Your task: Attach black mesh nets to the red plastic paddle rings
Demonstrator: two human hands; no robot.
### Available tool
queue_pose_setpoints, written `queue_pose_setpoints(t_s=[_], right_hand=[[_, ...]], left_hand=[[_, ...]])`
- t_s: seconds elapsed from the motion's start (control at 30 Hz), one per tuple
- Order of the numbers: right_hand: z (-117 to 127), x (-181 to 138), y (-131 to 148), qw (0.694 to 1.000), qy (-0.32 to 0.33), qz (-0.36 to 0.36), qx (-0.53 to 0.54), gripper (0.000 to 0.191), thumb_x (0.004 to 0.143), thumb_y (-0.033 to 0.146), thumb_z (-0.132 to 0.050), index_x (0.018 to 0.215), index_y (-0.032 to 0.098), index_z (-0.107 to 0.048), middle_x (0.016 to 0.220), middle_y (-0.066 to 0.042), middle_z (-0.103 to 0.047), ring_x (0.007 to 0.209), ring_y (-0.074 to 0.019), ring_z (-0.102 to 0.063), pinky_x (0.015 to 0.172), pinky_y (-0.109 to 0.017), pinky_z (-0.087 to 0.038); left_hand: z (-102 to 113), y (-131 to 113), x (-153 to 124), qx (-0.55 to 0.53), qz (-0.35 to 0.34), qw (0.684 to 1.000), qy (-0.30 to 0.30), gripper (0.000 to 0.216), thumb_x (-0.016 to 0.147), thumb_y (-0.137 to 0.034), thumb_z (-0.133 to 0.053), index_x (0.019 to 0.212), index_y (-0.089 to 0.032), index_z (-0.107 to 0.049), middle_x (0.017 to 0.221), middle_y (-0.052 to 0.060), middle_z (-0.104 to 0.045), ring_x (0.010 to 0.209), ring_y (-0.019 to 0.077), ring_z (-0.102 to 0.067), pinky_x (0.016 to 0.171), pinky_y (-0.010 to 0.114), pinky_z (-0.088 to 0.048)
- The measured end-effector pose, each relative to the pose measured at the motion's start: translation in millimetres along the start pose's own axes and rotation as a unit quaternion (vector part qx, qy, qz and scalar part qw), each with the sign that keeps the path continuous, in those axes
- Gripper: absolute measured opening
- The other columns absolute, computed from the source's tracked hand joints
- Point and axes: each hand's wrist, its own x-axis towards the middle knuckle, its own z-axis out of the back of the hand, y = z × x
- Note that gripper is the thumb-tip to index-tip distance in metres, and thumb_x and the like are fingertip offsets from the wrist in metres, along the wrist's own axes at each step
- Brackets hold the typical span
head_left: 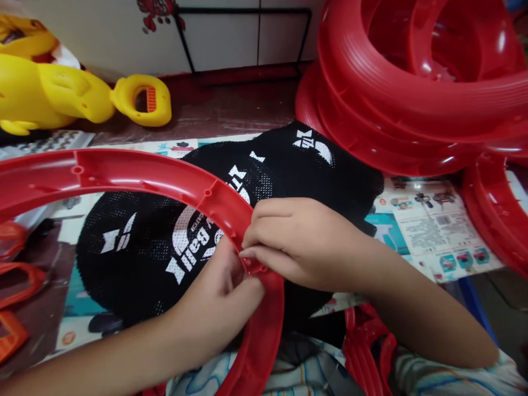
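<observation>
A large red plastic ring (144, 170), its ribbed hollow side facing up, is tilted over a black mesh fabric piece (132, 275) with white lettering that includes "Ball". My left hand (223, 297) is closed around the ring's near right section, thumb on the hollow side and fingers partly hidden behind the inner edge. Right beside it, my right hand (297, 236) is in a pinch inside the ring's channel, with fingertips close together against the red plastic. Whatever lies between those fingertips is too small or hidden to make out.
Stacked red rings (412, 115) stand at the back right; another red ring (490, 203) lies below them. Yellow duck-shaped toys (78, 93) are at the back left, orange plastic parts (18, 283) at the left edge. Printed card sheets (437, 225) lie underneath. A black wire frame (243, 11) leans by the tiles.
</observation>
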Motion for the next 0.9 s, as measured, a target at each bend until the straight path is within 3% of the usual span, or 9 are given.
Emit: queue_pose_setpoints(t_s=[0.13, 0.3, 0.5, 0.7, 0.9], right_hand=[[-2, -1, -2, 0.999, 0.004, 0.025, -0.026, 0.016, 0.089, 0.011, -0.054, 0.081, 0.011, -0.067, 0.083, -0.005, -0.063, 0.074, -0.0122, -0.056, 0.067, -0.024, -0.045], [2, -4, -9, 0.991, 0.027, 0.099, -0.091, 0.018, 0.091, 0.013, -0.051, 0.084, 0.012, -0.068, 0.084, -0.003, -0.062, 0.074, -0.0124, -0.051, 0.064, -0.026, -0.039], [2, -5, -12, 0.971, 0.003, 0.154, -0.182, 0.032, 0.096, 0.018, -0.045, 0.07, 0.017, -0.063, 0.065, 0.003, -0.048, 0.061, -0.0109, -0.036, 0.053, -0.031, -0.021], [-1, -1, -7, 0.982, 0.037, 0.111, -0.149, 0.033, 0.092, 0.013, -0.045, 0.063, 0.016, -0.059, 0.064, 0.002, -0.049, 0.057, -0.0094, -0.035, 0.053, -0.028, -0.021], [6, -2, -7, 0.991, 0.014, 0.035, -0.126, 0.025, 0.093, 0.019, -0.048, 0.077, 0.015, -0.068, 0.079, -0.001, -0.062, 0.069, -0.0107, -0.051, 0.059, -0.025, -0.032]], left_hand=[[1, -1, -1, -0.008, -0.001, 0.999, 0.033, 0.032, 0.071, -0.015, -0.058, 0.101, -0.022, -0.047, 0.076, -0.003, -0.061, 0.063, 0.0113, -0.056, 0.053, 0.021, -0.047], [3, -3, -2, -0.003, -0.015, 0.997, 0.071, 0.018, 0.08, -0.019, -0.056, 0.097, -0.021, -0.051, 0.09, 0.0, -0.062, 0.07, 0.0105, -0.056, 0.061, 0.021, -0.05], [2, -6, -4, -0.021, 0.005, 0.996, 0.085, 0.038, 0.077, -0.014, -0.055, 0.113, -0.023, -0.046, 0.091, -0.001, -0.063, 0.071, 0.0124, -0.058, 0.06, 0.022, -0.052], [2, -4, -6, 0.029, 0.014, 0.999, 0.034, 0.028, 0.077, -0.015, -0.056, 0.104, -0.022, -0.051, 0.081, -0.003, -0.061, 0.068, 0.011, -0.056, 0.059, 0.02, -0.05], [2, -6, -9, 0.048, 0.03, 0.997, 0.044, 0.025, 0.076, -0.018, -0.059, 0.099, -0.022, -0.05, 0.076, -0.003, -0.06, 0.065, 0.0113, -0.053, 0.057, 0.02, -0.048]])
